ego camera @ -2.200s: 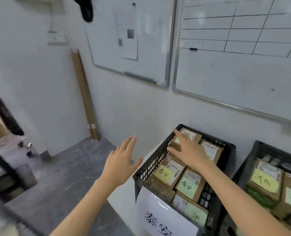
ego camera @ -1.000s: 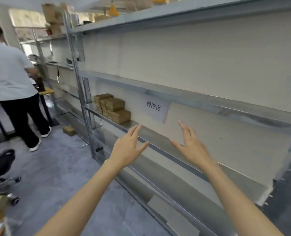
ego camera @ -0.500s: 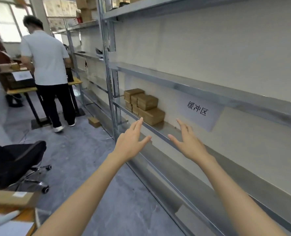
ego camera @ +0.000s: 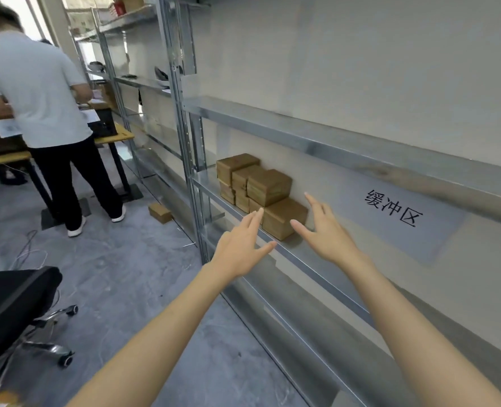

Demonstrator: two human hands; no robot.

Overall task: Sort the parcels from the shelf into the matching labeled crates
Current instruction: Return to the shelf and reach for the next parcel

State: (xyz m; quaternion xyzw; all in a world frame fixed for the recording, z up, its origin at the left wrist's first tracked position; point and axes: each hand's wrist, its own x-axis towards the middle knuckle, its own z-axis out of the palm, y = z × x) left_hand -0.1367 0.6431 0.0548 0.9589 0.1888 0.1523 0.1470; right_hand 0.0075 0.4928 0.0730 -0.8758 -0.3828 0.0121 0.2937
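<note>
Metal shelf (ego camera: 310, 259), grey floor (ego camera: 111, 274)

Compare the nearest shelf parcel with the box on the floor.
The nearest shelf parcel sits on the shelf, against the stack; the floor box lies alone on the floor. The nearest shelf parcel looks blocky, the floor box flatter. Both are closed brown cardboard.

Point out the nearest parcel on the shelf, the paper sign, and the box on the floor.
nearest parcel (ego camera: 284, 221): head view, centre of its visible faces.
paper sign (ego camera: 396, 219): head view, middle, by the printed characters.
box on the floor (ego camera: 160, 212): head view, its top face.
</note>
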